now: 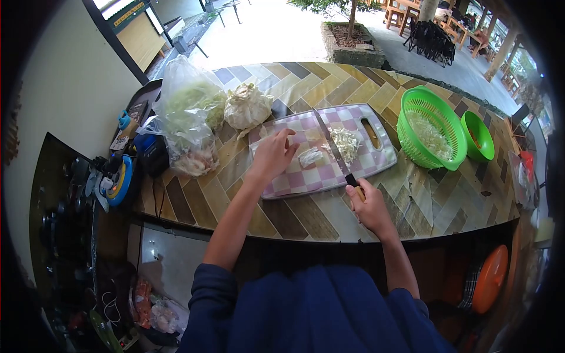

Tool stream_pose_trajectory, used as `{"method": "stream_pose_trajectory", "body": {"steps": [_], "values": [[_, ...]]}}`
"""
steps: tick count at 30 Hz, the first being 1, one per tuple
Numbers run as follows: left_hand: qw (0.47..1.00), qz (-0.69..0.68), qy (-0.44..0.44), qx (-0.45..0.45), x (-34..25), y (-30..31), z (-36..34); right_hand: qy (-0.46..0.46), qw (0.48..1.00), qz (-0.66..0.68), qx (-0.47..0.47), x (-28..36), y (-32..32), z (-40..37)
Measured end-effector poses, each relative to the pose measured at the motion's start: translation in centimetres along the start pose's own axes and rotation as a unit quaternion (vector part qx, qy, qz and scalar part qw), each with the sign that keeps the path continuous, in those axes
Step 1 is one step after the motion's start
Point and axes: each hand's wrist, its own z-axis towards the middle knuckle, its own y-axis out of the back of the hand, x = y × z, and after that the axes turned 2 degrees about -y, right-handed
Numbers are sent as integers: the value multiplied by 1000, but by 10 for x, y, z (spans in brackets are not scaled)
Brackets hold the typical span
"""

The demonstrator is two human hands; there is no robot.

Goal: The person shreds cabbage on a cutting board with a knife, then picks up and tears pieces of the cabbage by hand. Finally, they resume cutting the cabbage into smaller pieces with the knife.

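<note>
My right hand [369, 207] is wrapped round the handle of a long kitchen knife [332, 141], its blade pointing away from me over the cutting board [294, 181], which has a pink and white check. Right of the blade lies a heap of chopped pale cabbage [346, 144]. A larger whitish piece [310, 156], probably cabbage, rests left of the blade. Just beside that piece, my left hand [274, 154] is over the board's left part with its fingers apart and nothing visible in them.
A green colander [406, 132] of shredded cabbage and a small green bowl [475, 136] stand at the right. A cabbage head [248, 107] and a plastic bag [188, 100] of pale vegetables sit at the left. A blue-rimmed tape roll [120, 182] is at the far left.
</note>
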Motion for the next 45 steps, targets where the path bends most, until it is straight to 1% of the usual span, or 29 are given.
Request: {"method": "stream_pose_trajectory", "body": {"steps": [3,6,8,9,12,15,17,20,26,29,32,36,42,44,45], "values": [[998,-27,-25,49,-5,-4,-2,-5,1000,9,-15,-6,2,-3],[997,-22,-68,41,-14,-14,-10,-28,1000,9,-7,-5,3,-5],[996,-15,-70,55,-14,-22,-13,-39,999,2,1,-3,2,-5],[995,-12,-72,62,-13,-25,-13,-26,1000,-8,0,-2,2,-6],[997,-34,-64,36,-11,-32,-12,10,999,-36,-3,3,-2,-8],[997,-13,-72,1,-18,-32,-14,38,997,-63,9,8,-4,-8],[998,2,-69,-8,-19,-33,-12,55,995,-79,29,11,-4,-8],[998,9,-56,-10,-22,-33,-10,77,989,-123,26,8,-6,-7],[998,2,-59,-20,-23,-37,-8,43,978,-203,37,20,-2,-8],[998,13,-64,-26,-20,-41,-8,64,966,-248,21,19,-3,-9],[997,11,-71,-29,-19,-42,-8,64,957,-282,25,29,0,-9],[997,14,-67,-24,-19,-41,-8,63,955,-289,29,22,-4,-2],[1000,11,-23,-7,-22,-41,-5,65,959,-276,11,14,-25,17],[999,7,-32,-34,-20,-45,-7,66,960,-270,4,15,-23,20],[998,4,-38,-49,-22,-45,-7,63,967,-248,2,13,-19,19]]}}
